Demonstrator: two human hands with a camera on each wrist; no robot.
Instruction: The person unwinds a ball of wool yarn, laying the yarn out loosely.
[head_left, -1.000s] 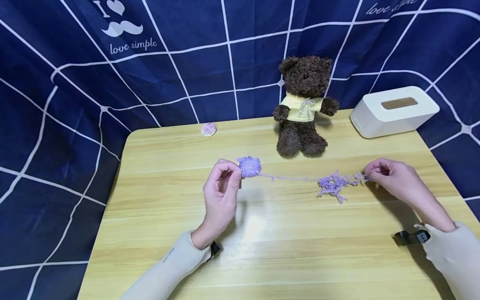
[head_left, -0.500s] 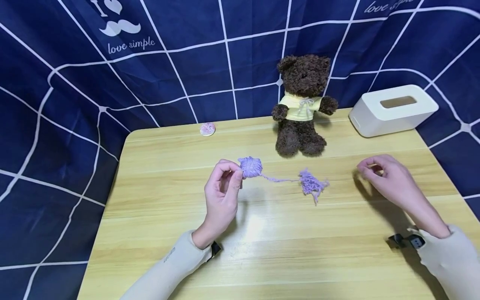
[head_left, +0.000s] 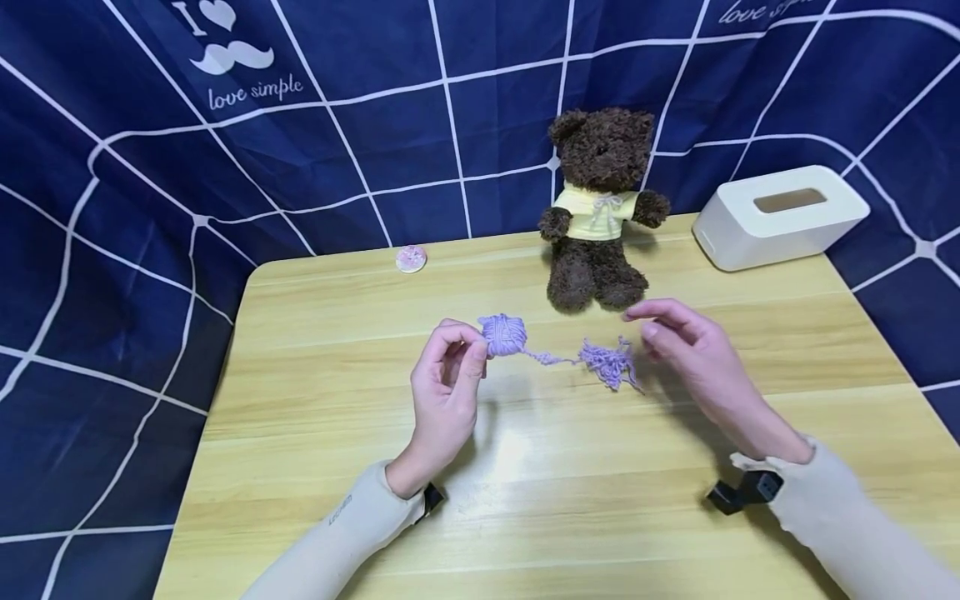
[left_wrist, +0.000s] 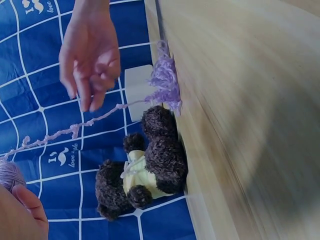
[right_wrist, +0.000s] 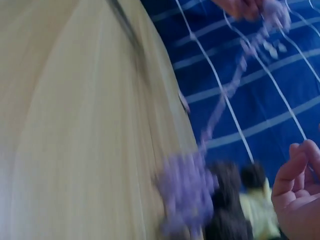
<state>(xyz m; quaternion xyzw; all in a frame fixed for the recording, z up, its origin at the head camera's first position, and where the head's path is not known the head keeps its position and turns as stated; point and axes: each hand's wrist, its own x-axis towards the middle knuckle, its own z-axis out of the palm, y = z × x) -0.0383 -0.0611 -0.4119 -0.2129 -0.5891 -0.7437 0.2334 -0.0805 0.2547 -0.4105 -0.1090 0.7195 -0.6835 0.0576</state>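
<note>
Between thumb and fingers, my left hand point(head_left: 447, 379) pinches a small ball of purple yarn point(head_left: 504, 335) above the table. A strand point(head_left: 550, 358) runs from the ball to a loose purple yarn tangle point(head_left: 609, 363) lying to its right. My right hand point(head_left: 701, 354) hovers just right of the tangle, its fingers loosely bent and holding nothing. In the left wrist view, the tangle point(left_wrist: 165, 82) rests on the wood and the right hand point(left_wrist: 91, 57) is apart from the strand. The right wrist view shows the tangle point(right_wrist: 186, 192) blurred.
A brown teddy bear point(head_left: 600, 208) in a yellow top sits at the back of the wooden table point(head_left: 337, 400). A white tissue box point(head_left: 780, 218) stands at the back right. Near the back edge lies a round pink disc point(head_left: 411, 259). Blue curtain point(head_left: 390, 142) surrounds the table.
My right hand let go of the yarn tangle's end, then moved left towards it. The tangle has drawn in closer to the ball and its strand has slackened. My left hand has barely moved.
</note>
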